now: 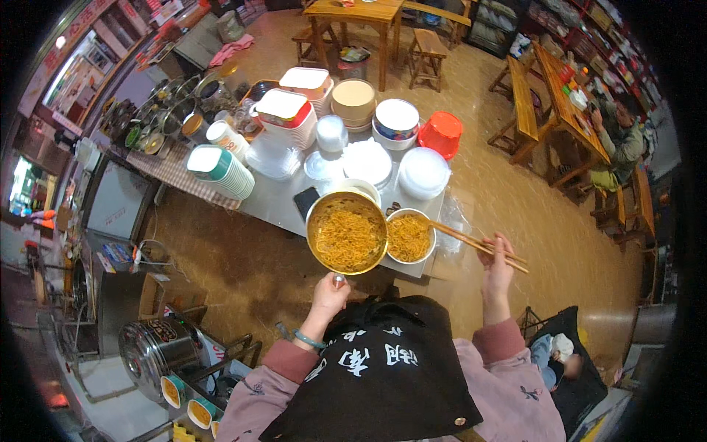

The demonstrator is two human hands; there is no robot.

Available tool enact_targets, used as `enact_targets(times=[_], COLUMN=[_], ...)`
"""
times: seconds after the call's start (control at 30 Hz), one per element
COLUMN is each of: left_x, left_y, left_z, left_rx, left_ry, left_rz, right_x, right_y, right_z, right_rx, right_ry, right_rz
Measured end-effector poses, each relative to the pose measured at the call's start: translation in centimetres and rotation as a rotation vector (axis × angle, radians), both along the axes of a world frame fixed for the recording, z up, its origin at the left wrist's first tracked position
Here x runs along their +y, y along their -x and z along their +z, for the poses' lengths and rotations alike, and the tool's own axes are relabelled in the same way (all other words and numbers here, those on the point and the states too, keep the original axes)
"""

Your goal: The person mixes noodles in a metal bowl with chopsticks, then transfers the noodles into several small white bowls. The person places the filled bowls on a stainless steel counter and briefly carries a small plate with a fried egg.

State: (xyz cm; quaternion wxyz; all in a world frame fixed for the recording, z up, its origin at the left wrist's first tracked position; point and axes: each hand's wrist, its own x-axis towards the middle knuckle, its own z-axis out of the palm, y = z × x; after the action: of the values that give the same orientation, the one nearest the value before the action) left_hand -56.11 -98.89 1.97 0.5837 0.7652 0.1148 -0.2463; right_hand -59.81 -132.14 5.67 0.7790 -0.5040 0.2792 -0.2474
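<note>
My left hand is closed on the handle of a golden metal saucepan full of noodles. The pan is held tilted at the front edge of a metal table, beside a white bowl that also has noodles in it. In my right hand is a pair of long wooden chopsticks, their tips at the bowl's upper right rim. Behind the pan a white round bowl or lid is partly hidden, with a dark phone to its left.
Stacked plastic containers, white bowls, paper bowls and a red tub crowd the table. Seasoning pots stand at its left. Filled containers sit lower left. One person sits at the right; another reclines lower right.
</note>
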Motion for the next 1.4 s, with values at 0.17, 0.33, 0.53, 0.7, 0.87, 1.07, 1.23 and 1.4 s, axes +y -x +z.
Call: enact_targets(times=[0.17,0.33,0.53,0.7,0.87,1.07,1.23,1.4], left_x=[-0.1,0.1,0.8,1.4,1.7,2.2,2.3,2.4], left_y=[0.0,0.2,0.4,0.6,0.6,0.8,1.0,1.1], left_z=[1.4,2.6,3.0,3.1,3.2,2.9,3.0,3.0], left_rx=[0.049,0.068,0.071,0.035,0.028,0.017,0.014,0.061], left_ry=[0.049,0.088,0.102,0.151,0.173,0.172,0.181,0.139], left_rz=[0.023,0.066,0.136,0.188,0.203,0.192,0.174,0.097], right_x=[2.9,4.1,3.2,3.8,3.4,2.3,2.5,2.1], right_y=[-2.0,-4.2,-2.5,-3.0,-3.9,-3.0,-4.2,-3.4], right_z=[-3.7,-4.3,-1.2,-0.5,-0.6,-0.9,-1.3,1.5], right_rx=[0.237,0.111,0.256,0.204,0.194,0.241,0.135,0.047], right_ry=[0.220,0.267,0.443,0.455,0.624,0.478,0.602,0.654], right_rz=[0.138,0.220,0.620,0.514,0.522,0.529,0.387,0.353])
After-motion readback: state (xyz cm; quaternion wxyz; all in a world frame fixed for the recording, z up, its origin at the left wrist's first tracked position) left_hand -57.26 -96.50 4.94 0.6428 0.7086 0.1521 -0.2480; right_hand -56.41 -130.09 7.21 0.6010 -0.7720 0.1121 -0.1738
